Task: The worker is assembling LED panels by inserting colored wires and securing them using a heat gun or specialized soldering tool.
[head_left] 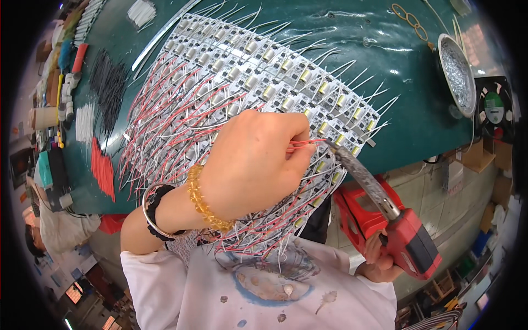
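Observation:
My left hand is closed in a pinch on red wires, whose ends stick out to the right past the fingertips. Below it lies a large panel of small circuit boards, bristling with white, red and black wires. My right hand grips a red and black soldering gun at the lower right. The gun's dark tip points up and left, at the red wire ends and close over the boards; whether it touches a board cannot be made out.
Loose black wires, red wires and white wires lie in piles on the green table. To the right stand a metal bowl and a small fan. Beneath the table edge is a red stool.

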`<state>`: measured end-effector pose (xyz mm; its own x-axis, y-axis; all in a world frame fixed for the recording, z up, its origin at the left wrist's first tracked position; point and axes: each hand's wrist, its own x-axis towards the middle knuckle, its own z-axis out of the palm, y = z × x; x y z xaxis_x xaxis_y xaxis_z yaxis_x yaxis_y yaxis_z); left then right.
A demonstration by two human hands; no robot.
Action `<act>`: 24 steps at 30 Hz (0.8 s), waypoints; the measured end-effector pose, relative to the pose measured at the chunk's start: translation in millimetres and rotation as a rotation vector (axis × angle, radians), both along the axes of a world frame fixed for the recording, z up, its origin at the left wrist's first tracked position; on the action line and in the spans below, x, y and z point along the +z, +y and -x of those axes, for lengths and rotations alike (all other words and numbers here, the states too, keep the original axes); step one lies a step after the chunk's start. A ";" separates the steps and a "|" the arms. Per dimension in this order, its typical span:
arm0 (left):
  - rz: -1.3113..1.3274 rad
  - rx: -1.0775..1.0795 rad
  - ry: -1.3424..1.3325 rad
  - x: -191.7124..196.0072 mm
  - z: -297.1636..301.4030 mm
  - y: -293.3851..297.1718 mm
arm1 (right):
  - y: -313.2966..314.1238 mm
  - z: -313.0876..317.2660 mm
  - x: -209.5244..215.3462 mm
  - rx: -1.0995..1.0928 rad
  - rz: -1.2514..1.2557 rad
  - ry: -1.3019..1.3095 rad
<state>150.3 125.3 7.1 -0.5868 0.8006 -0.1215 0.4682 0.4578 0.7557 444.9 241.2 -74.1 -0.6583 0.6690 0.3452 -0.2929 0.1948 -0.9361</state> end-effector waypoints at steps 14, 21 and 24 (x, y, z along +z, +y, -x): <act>0.054 -0.020 -0.027 10.7 3.4 -9.6 | 13.3 26.2 32.4 0.347 0.293 -0.112; 0.183 0.051 -0.014 75.5 13.6 -40.5 | 4.1 5.3 32.6 0.087 0.318 -0.120; -0.170 0.016 0.088 35.5 -13.7 -23.2 | 1.3 14.1 32.9 0.112 0.328 -0.151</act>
<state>163.9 102.1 42.5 -0.6018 0.7958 0.0672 0.5297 0.3347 0.7793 430.8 242.4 -41.2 -0.7610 0.6485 0.0178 -0.1492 -0.1482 -0.9776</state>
